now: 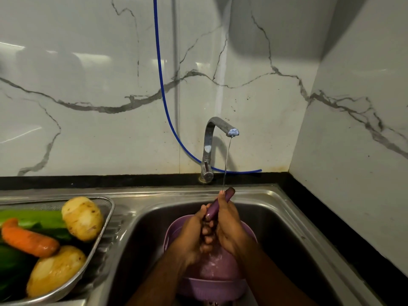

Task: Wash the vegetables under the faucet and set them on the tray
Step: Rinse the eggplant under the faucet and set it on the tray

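Note:
A slim purple eggplant (217, 204) is clasped between my left hand (192, 235) and my right hand (229, 226) over the steel sink (284, 221). Its tip points up and away, and a thin stream of water from the chrome faucet (217, 129) lands on that tip. Below my hands sits a purple plastic colander (212, 283). On the drainboard to the left, a metal mesh tray (103, 224) holds two potatoes (82, 217) (55, 270), a carrot (28, 239) and green vegetables (33, 217).
A blue hose (162, 85) hangs down the marble wall and runs behind the faucet along the black counter strip (110, 181). A marble side wall (353, 151) closes off the right side beyond the sink rim.

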